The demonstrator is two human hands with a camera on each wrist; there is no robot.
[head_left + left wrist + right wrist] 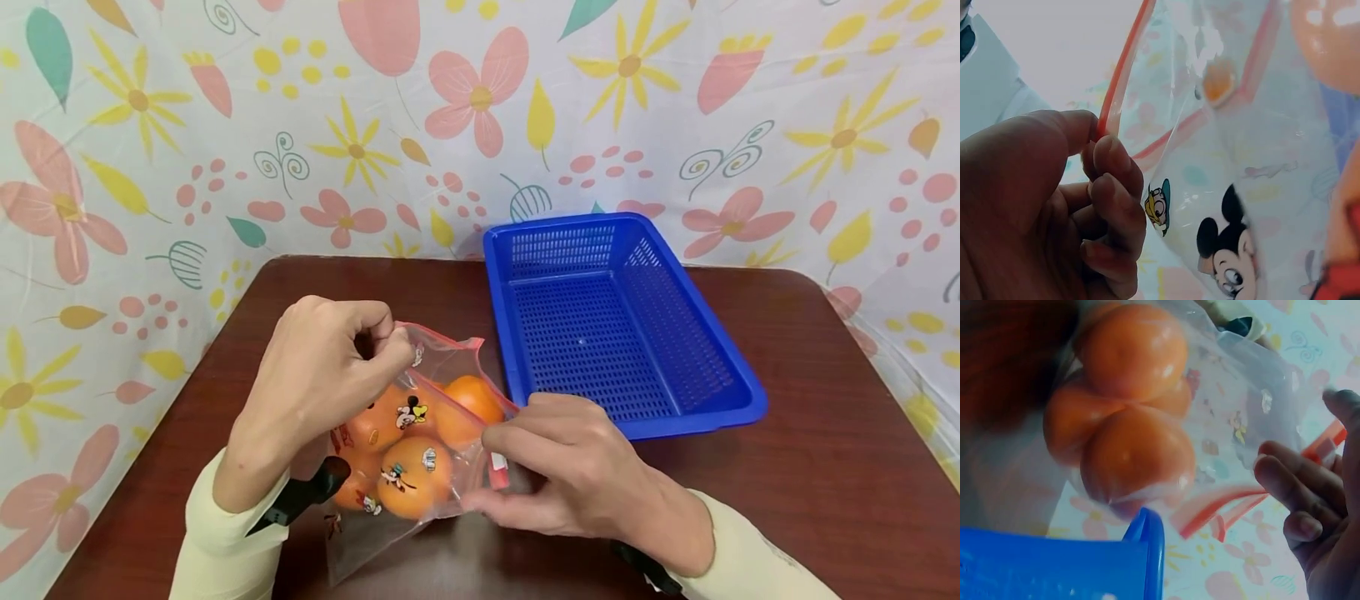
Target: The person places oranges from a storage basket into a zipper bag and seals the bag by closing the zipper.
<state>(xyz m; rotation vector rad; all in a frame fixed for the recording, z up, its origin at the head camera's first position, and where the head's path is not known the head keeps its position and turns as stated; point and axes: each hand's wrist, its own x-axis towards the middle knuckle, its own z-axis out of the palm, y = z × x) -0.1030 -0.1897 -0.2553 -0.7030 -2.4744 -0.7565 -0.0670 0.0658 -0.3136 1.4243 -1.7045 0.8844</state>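
Observation:
A clear zip bag (360, 537) with cartoon prints and a red seal holds several oranges (411, 496). My left hand (315, 367) pinches the upper left of its mouth; the left wrist view shows thumb and fingertip on the red strip (1124, 75). On the other side of the mouth, my right hand (570, 475) touches the bag's edge. Its thumb stands apart from the fingers (1291, 481) in the right wrist view, with the red and white end tab (498, 468) in that gap. Fruit bunches low in the bag (1241, 369).
A blue plastic basket (720, 371) stands behind and to the right of the bag, with a perforated floor and sides. The dark brown table (352, 279) extends back to a flower-printed cloth (480, 192).

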